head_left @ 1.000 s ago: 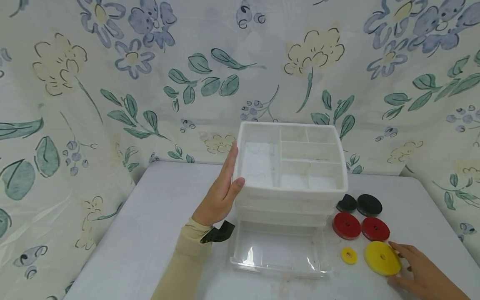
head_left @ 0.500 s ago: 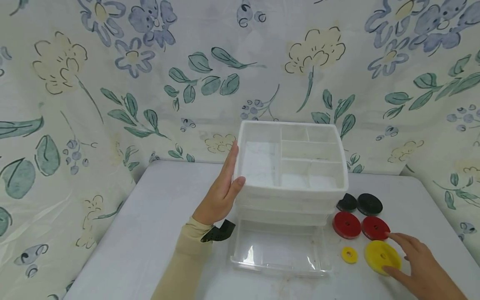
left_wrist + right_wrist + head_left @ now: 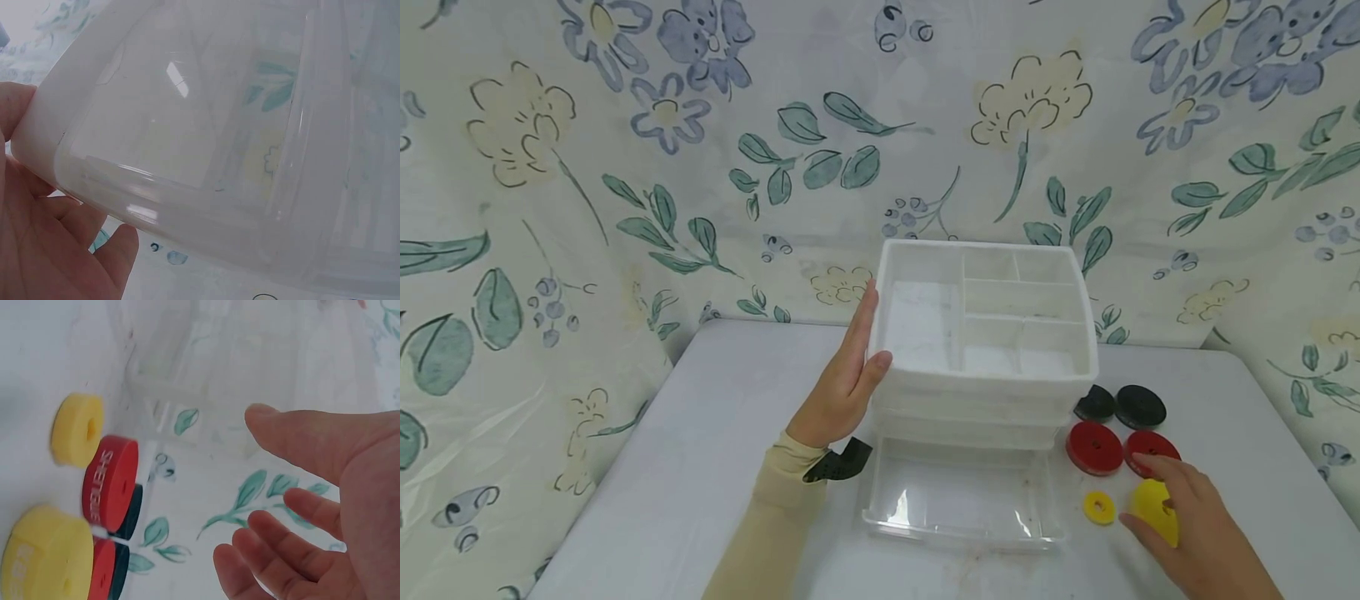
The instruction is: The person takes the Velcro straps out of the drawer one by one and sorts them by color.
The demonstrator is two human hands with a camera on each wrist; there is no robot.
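Observation:
My left hand (image 3: 835, 387) lies along the left side of a white plastic drawer organizer (image 3: 977, 398), fingers fairly straight and thumb at its front edge. The left wrist view shows its fingers against the clear body (image 3: 169, 125). Below the divided top, a transparent drawer (image 3: 962, 492) is pulled out. My right hand (image 3: 1198, 521) hovers with fingers spread over a large yellow disc (image 3: 1152, 504), partly covering it; the right wrist view shows nothing in its grasp. Its fingertips overlap one red disc (image 3: 1150, 446) in the head view.
Another red disc (image 3: 1094, 448), a small yellow ring (image 3: 1099, 507) and two black discs (image 3: 1141, 407) lie right of the organizer. Lettering shows on one red rim. The white table (image 3: 700, 467) meets a floral-patterned sheet (image 3: 760, 233) at the back and sides.
My right hand has moved left from the large yellow disc's right edge to over it, covering its right part. My left hand and the organizer have stayed put.

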